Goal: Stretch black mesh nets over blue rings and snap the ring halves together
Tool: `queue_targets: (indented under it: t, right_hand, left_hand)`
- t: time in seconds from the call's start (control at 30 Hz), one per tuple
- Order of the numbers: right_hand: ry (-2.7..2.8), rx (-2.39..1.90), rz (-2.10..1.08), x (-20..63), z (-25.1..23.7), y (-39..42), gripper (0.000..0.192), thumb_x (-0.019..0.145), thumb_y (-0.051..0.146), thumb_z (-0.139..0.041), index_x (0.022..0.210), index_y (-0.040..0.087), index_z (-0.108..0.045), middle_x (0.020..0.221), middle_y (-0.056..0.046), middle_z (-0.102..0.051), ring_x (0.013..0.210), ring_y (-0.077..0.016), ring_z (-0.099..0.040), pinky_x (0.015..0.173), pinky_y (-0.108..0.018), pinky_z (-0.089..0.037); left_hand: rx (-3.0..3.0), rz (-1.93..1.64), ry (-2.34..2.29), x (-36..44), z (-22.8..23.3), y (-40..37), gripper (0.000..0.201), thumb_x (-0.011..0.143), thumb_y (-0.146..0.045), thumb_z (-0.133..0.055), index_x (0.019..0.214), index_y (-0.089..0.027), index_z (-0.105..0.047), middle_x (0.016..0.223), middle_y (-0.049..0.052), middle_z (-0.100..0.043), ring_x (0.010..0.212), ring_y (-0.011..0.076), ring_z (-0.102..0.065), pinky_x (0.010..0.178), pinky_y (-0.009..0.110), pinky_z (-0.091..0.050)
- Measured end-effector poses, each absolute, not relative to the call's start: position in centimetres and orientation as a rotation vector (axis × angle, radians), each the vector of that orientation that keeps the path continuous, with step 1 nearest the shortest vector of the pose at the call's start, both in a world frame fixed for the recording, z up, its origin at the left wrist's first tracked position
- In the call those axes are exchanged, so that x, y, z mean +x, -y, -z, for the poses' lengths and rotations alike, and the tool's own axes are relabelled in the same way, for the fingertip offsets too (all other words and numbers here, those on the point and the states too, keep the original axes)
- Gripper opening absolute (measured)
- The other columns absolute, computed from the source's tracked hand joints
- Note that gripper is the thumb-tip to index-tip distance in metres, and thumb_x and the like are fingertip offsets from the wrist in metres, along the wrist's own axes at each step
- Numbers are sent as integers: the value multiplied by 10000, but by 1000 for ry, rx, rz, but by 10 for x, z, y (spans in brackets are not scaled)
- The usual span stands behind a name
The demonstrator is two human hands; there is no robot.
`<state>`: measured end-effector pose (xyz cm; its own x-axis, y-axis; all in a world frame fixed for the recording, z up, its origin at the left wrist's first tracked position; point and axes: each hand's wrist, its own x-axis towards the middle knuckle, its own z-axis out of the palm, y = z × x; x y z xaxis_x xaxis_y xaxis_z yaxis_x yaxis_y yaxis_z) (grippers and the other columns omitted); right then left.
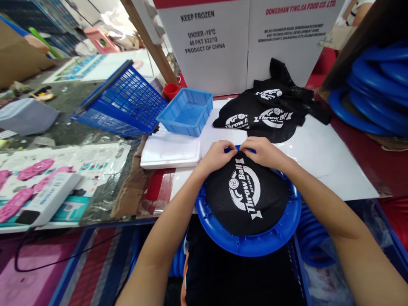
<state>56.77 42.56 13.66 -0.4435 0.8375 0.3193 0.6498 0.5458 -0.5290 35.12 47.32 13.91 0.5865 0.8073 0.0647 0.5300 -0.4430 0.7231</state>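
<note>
Holding black cloth [247, 197] at the far rim of a blue ring [255, 246] with 2 hands set side by side, nearly touching. Pinching with a closed grip, thumb against fingers, in the left hand [219, 157]; pinching likewise, just beside it, in the right hand [263, 152]. Hard to tell cloth from rim right at the fingertips. Spread across the ring's middle and marked "Throw Ball" in white, leaving the near rim bare. Jutting past the front edge of the tabletop [355, 138], above black clothing [242, 278]. Beyond the hands, showing a heap of black pieces [270, 100] with the same print on a white sheet [334, 170], just before a white carton [248, 55]. To the left, showing a light-blue tray [188, 112] beside a tilted basket [124, 100]. To the right, showing stacked blue hoops [379, 89].
</note>
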Motion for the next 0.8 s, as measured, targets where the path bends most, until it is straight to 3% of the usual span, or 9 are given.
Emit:
queue_targets:
  t: [0.3, 0.53, 0.8]
  right_hand:
    - [2159, -1270, -466, 563, -135, -429, 172, 898, 115, -572, 902, 206, -718, 891, -54, -717, 856, -219, -646, 834, -355, -492]
    - [2197, -1289, -408, 564, -131, -432, 246, 927, 85, -575, 956, 192, -794, 982, -85, -737, 934, -232, -672, 870, -364, -518]
    - [2299, -1369, -425, 564, -136, -430, 317, 953, 46, -549, 1033, 185, -822, 1018, -98, -695, 965, -235, -649, 908, -370, -520]
  left_hand:
    - [2060, -570, -1128, 359, -136, -478, 113, 812, -209, -661, 771, -164, -757, 833, 53, -782, 839, 226, -699, 845, 360, -551]
    - [1959, -536, -1091, 362, -138, -487, 93, 741, -224, -691, 707, -163, -751, 726, 23, -743, 727, 183, -642, 725, 313, -494]
    - [2018, -513, -1023, 353, -138, -489, 117, 859, -247, -704, 825, -176, -790, 874, 61, -801, 859, 222, -714, 845, 357, -559]
